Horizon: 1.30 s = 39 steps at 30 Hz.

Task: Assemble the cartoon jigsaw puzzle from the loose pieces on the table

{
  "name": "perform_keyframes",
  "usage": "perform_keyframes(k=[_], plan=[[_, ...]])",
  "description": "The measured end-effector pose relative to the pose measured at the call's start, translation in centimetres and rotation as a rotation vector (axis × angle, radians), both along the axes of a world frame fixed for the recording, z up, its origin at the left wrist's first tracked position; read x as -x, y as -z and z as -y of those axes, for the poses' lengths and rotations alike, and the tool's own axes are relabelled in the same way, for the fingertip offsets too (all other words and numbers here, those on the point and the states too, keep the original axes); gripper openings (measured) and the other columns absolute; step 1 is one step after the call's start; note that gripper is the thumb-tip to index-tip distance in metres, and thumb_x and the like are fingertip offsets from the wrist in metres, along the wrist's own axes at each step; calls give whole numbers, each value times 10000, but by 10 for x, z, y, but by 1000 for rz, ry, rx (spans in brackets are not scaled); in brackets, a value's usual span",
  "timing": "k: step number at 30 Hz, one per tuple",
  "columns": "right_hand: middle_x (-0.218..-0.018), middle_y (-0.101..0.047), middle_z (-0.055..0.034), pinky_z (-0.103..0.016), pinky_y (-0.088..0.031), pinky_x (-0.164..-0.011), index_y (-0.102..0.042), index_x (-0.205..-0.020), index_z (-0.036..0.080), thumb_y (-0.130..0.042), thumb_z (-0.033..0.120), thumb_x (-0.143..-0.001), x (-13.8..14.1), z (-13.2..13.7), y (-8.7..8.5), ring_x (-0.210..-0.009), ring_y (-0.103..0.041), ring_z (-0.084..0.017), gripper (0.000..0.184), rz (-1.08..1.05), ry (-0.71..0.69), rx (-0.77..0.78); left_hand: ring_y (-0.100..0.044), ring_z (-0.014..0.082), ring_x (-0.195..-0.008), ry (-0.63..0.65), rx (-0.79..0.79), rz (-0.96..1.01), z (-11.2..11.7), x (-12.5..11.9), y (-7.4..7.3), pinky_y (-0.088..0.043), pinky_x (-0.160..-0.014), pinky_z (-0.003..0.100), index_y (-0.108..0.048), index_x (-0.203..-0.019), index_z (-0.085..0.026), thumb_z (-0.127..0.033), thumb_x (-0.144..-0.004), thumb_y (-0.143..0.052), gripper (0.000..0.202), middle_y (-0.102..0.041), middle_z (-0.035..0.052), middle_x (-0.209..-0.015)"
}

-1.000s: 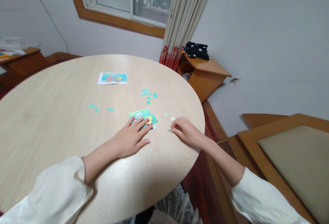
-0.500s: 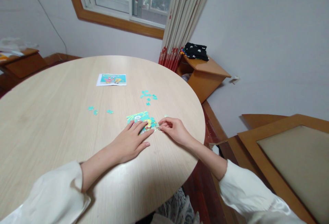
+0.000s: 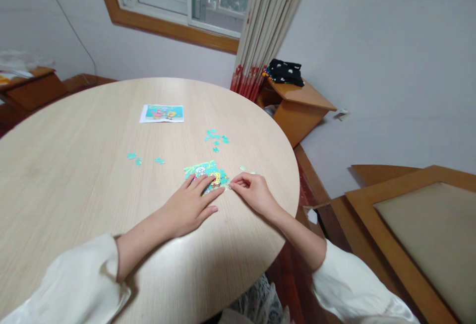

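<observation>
A partly assembled cartoon jigsaw (image 3: 207,170) lies near the right side of the round wooden table (image 3: 92,185). My left hand (image 3: 190,204) rests flat on its near edge, fingers stretched out over the pieces. My right hand (image 3: 252,193) is beside the jigsaw's right edge, its fingertips pinched together at the edge; a small piece seems to be held there, but it is too small to name for sure. Loose teal pieces (image 3: 215,138) lie beyond the jigsaw, and a few more pieces (image 3: 143,158) lie to the left.
A printed reference picture (image 3: 162,113) lies farther back on the table. Behind the table stand a window, a striped curtain (image 3: 265,21) and a wooden side table (image 3: 297,105) with dark folded cloth (image 3: 284,72). A wooden chair (image 3: 424,229) is at my right.
My right hand moved left from the table's right edge to the jigsaw's right edge with its fingers pinched. My left hand stayed on the jigsaw.
</observation>
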State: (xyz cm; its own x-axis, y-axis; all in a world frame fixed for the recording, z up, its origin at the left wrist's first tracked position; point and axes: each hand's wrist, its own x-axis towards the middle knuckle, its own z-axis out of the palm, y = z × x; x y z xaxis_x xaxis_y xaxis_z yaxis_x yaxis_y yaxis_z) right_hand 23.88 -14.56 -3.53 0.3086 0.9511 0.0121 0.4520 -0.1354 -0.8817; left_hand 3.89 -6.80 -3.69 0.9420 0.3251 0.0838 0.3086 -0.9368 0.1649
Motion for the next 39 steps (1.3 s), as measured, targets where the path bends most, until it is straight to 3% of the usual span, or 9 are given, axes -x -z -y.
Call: perform_keyframes(k=[9, 16, 21, 28, 34, 39], plan=[[-620, -637, -5, -242, -427, -599, -656, -694, 157, -621, 170, -798, 3, -1, -5, -593, -565, -115, 111, 221, -63, 4, -361, 331, -1349, -5, 7, -13, -1, 0, 2, -281, -1099, 559, -454, -1389, -246, -432, -960, -383, 473, -400, 146, -1468], [-733, -635, -28, -270, -458, -669, -636, -794, 180, -560, 173, -854, 3, 6, 7, -687, -574, -139, 97, 401, -107, -238, -367, 315, -1340, 0, -16, 18, -1, 1, 4, -283, -1095, 547, -441, -1395, -267, -440, -962, -371, 472, -410, 124, -1461], [-918, -651, -93, -352, -489, -795, -643, -923, 182, -470, 154, -881, -23, 7, 5, -890, -606, -198, 180, 505, -21, -367, -404, 304, -1301, -6, -28, 42, 1, -2, 0, -294, -1077, 539, -455, -1388, -240, -432, -975, -318, 476, -453, 148, -1407], [-1016, -624, -109, -362, -499, -798, -658, -985, 171, -517, 133, -847, -69, 12, 0, -923, -602, -198, 200, 537, 9, -165, -446, 317, -1201, -37, -48, 104, 4, -7, 0, -317, -1014, 543, -505, -1356, -292, -458, -964, -335, 458, -505, 139, -1300], [-969, -622, -68, -324, -466, -795, -654, -891, 188, -598, 160, -826, -69, 11, -6, -892, -587, -172, 90, 511, -101, -20, -441, 322, -1181, -49, -34, 105, 3, -4, 0, -322, -1006, 542, -539, -1325, -285, -443, -956, -368, 436, -507, 143, -1283], [-880, -604, -47, -290, -434, -744, -603, -792, 182, -613, 157, -801, -65, 6, -15, -816, -563, -157, 28, 563, -120, 50, -353, 330, -1320, -24, -42, 90, 1, -3, 5, -238, -1081, 568, -524, -1327, -258, -427, -966, -350, 435, -444, 135, -1413]])
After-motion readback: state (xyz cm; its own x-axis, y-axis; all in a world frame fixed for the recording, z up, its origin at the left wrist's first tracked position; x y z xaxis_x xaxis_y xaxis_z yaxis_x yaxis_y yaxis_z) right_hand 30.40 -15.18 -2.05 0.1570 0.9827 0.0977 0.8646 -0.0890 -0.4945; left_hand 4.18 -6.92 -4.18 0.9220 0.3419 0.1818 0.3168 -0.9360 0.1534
